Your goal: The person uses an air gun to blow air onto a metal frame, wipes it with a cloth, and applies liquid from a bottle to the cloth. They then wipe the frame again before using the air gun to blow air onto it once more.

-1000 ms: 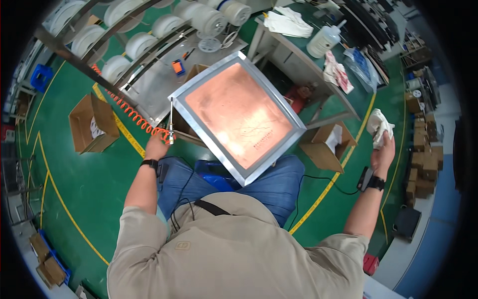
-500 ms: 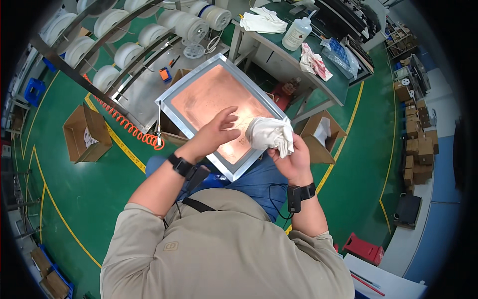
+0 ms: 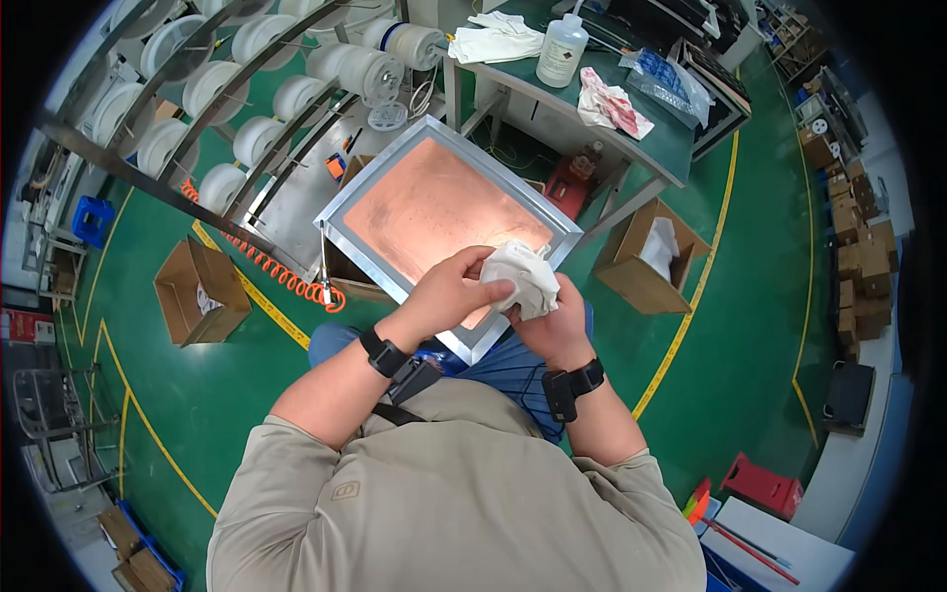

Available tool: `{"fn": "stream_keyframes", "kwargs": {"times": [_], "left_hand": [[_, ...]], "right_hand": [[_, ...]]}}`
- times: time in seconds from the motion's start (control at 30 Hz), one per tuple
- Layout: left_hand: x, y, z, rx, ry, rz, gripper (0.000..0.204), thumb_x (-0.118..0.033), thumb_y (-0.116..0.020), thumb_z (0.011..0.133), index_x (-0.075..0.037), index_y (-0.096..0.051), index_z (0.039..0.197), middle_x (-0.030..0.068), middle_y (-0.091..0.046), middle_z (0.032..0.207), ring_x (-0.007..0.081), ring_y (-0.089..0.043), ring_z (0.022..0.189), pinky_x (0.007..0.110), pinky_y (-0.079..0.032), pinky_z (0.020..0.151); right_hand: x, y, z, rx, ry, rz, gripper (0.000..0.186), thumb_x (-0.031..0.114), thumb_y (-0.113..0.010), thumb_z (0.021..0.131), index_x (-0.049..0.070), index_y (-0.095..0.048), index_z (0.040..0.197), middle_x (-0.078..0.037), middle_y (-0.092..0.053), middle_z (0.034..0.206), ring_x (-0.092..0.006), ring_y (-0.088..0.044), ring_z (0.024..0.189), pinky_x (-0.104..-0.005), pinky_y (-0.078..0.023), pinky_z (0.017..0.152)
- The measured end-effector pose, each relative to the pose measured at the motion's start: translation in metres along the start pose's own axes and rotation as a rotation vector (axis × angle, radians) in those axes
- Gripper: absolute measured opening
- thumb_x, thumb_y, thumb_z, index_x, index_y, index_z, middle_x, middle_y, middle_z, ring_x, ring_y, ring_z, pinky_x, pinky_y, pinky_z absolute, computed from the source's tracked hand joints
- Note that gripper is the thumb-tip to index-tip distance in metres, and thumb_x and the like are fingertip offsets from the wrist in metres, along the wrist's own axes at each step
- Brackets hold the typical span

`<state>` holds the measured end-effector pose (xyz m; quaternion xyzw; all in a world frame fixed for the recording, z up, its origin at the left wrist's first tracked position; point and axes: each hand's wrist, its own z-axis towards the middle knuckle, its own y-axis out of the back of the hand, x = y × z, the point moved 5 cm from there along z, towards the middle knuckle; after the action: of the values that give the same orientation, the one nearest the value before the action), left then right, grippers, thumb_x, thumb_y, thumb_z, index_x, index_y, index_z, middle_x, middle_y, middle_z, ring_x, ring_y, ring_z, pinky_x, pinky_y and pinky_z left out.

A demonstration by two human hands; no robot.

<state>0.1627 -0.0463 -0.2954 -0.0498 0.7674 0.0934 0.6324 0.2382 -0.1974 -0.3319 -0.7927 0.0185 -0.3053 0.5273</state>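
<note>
Between my two hands is a crumpled white cloth [image 3: 521,276], held above the near right part of a framed panel. My left hand [image 3: 449,292] pinches the cloth's left side with thumb and fingers. On its right side, my right hand [image 3: 555,324] grips the cloth from below, and some fingers are hidden behind it. The copper-coloured panel [image 3: 419,212] sits tilted in front of me in a wide silver metal frame [image 3: 367,170]. Its near corner rests by my lap, and dark specks and smudges show on its surface.
A green-topped bench [image 3: 612,89] stands beyond, with a white squeeze bottle [image 3: 562,51], white gloves [image 3: 496,37] and a red-stained cloth [image 3: 612,105]. Cardboard boxes stand left [image 3: 202,294] and right [image 3: 646,259]. A reel rack [image 3: 148,178] and an orange coiled hose [image 3: 271,264] are at left.
My left hand has moved right from over the panel and taken hold of the cloth. My right hand and the cloth have shifted slightly left. The whole view has turned a little.
</note>
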Motion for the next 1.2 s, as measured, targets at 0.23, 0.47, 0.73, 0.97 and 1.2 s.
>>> {"fn": "stream_keyframes", "kwargs": {"times": [0.23, 0.47, 0.73, 0.97, 1.2], "left_hand": [[-0.022, -0.015, 0.007, -0.03, -0.138, 0.315, 0.05, -0.019, -0.079, 0.092, -0.001, -0.065, 0.136, 0.0171, -0.074, 0.122, 0.0293, -0.072, 0.114, 0.038, -0.055, 0.099], [0.005, -0.012, 0.018, -0.162, -0.081, 0.107, 0.038, -0.006, -0.057, 0.1, -0.001, -0.064, 0.136, 0.0151, -0.076, 0.12, 0.0257, -0.073, 0.113, 0.035, -0.055, 0.098], [0.001, -0.009, 0.02, 0.081, 0.082, -0.741, 0.061, 0.005, -0.054, 0.096, -0.003, -0.045, 0.156, 0.0129, -0.061, 0.146, 0.0239, -0.065, 0.131, 0.039, -0.054, 0.111], [-0.003, 0.011, 0.012, -0.287, -0.097, 0.366, 0.039, -0.007, -0.072, 0.092, -0.003, -0.053, 0.127, 0.0125, -0.062, 0.116, 0.0255, -0.063, 0.106, 0.038, -0.053, 0.094], [-0.03, 0.006, -0.009, -0.261, -0.484, 0.575, 0.046, -0.013, -0.08, 0.088, -0.002, -0.059, 0.127, 0.0197, -0.062, 0.124, 0.0374, -0.063, 0.115, 0.042, -0.051, 0.1]], "right_hand": [[0.001, 0.006, -0.001, 0.151, -0.027, 0.015, 0.045, 0.029, -0.042, 0.114, 0.004, -0.055, 0.149, -0.011, -0.063, 0.143, -0.0241, -0.062, 0.129, -0.0436, -0.052, 0.105], [0.028, 0.014, -0.018, -0.136, 0.114, -0.832, 0.052, 0.036, -0.068, 0.104, 0.003, -0.06, 0.143, -0.01, -0.063, 0.14, -0.0216, -0.062, 0.127, -0.0374, -0.054, 0.099], [0.021, 0.006, -0.008, 0.07, 0.099, -0.169, 0.071, 0.037, -0.06, 0.109, -0.001, -0.033, 0.163, -0.016, -0.047, 0.162, -0.0289, -0.048, 0.149, -0.0462, -0.037, 0.123], [0.0, 0.0, -0.005, -0.058, 0.018, -0.345, 0.036, 0.017, -0.062, 0.109, 0.002, -0.057, 0.141, -0.006, -0.069, 0.128, -0.0159, -0.069, 0.113, -0.0375, -0.06, 0.096], [-0.018, -0.001, 0.005, 0.042, 0.078, -0.223, 0.032, 0.01, -0.057, 0.109, 0.001, -0.058, 0.14, -0.005, -0.069, 0.127, -0.0141, -0.066, 0.114, -0.0325, -0.054, 0.101]]}}
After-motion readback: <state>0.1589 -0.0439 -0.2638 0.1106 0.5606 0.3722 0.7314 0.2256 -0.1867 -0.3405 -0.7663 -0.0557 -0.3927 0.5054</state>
